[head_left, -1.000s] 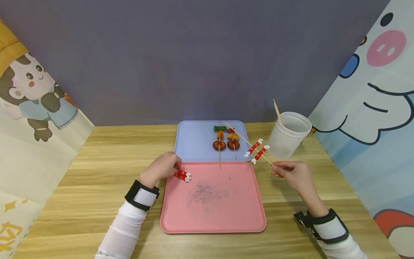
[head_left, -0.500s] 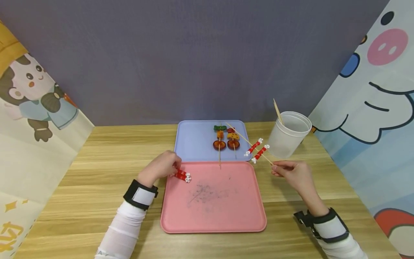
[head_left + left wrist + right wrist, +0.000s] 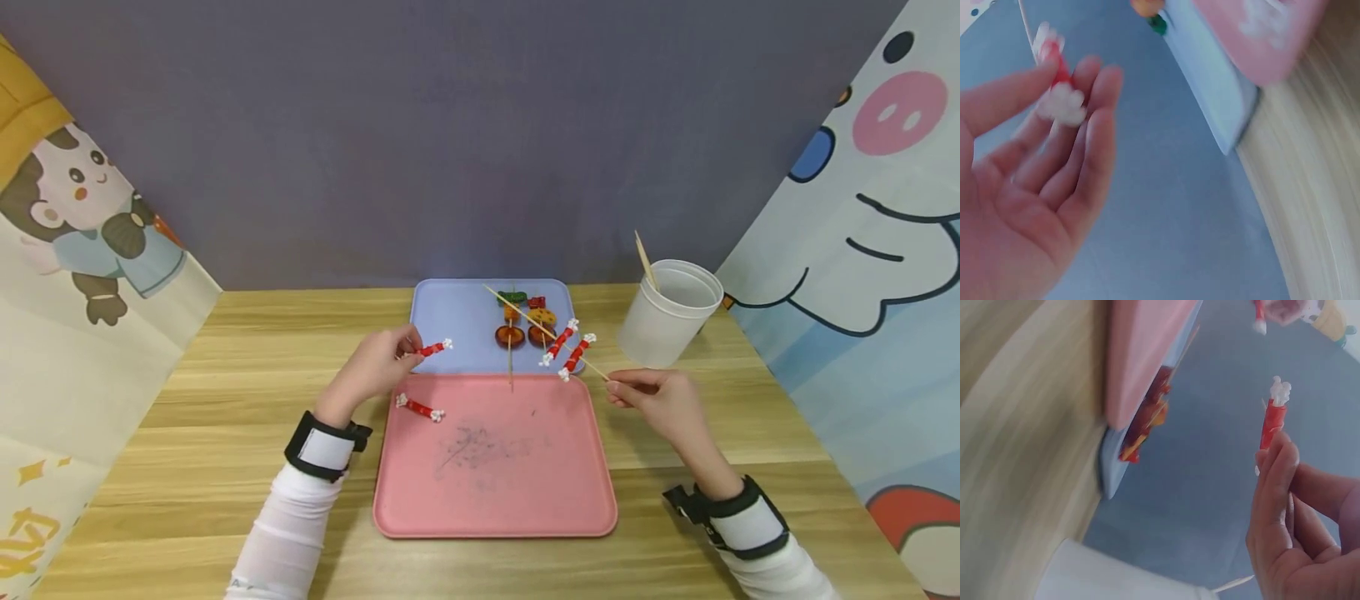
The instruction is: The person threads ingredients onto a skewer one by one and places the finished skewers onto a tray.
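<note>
My left hand [image 3: 375, 362] pinches a small red toy piece with white frilly ends [image 3: 433, 349], held up near the blue tray's front left corner. The left wrist view has this piece [image 3: 1062, 107] between thumb and fingers, slightly blurred. With thumb and fingertips, my right hand [image 3: 660, 404] grips the lower end of a wooden skewer [image 3: 517, 310], which slants up to the left. Two similar red pieces are threaded side by side on it; one red piece [image 3: 1272, 422] shows beyond the fingers in the right wrist view. Another red piece [image 3: 420, 407] lies on the pink tray [image 3: 495, 500].
Behind the pink tray is a blue tray [image 3: 450, 308] bearing two finished-looking toy food skewers [image 3: 510, 336]. A whitish tub [image 3: 667, 317] with wooden sticks [image 3: 645, 260] stands at the right. A grey panel [image 3: 465, 150] rises behind the wooden table [image 3: 285, 333].
My left hand has lifted one red piece off the pink tray, leaving another lying there. My right hand has shifted the loaded skewer a little to the left.
</note>
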The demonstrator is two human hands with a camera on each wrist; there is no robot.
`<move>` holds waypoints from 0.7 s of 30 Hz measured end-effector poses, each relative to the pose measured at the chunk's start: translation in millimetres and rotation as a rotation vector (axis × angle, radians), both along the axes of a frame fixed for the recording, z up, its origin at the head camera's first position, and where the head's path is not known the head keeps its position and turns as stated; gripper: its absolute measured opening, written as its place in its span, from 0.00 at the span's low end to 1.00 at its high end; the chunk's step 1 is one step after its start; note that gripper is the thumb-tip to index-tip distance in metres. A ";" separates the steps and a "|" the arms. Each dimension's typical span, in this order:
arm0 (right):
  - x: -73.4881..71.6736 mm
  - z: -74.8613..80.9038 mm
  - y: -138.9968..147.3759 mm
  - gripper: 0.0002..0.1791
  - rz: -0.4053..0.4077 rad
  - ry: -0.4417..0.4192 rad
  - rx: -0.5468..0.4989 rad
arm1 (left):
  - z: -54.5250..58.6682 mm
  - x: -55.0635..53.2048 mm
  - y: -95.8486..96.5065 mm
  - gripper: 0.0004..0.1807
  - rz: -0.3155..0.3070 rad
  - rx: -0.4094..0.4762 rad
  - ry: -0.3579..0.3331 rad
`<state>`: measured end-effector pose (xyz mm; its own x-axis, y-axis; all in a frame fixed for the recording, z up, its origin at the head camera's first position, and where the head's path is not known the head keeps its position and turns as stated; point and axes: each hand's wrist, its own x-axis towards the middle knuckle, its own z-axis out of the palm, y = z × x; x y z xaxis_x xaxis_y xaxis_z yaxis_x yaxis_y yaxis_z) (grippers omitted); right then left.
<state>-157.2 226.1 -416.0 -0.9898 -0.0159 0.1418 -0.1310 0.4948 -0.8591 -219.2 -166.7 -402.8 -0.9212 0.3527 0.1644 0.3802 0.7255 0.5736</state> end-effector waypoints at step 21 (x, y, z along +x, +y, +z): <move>10.3 16.7 -29.3 0.07 0.100 0.132 -0.031 | 19.4 -3.2 26.0 0.07 0.404 0.576 0.285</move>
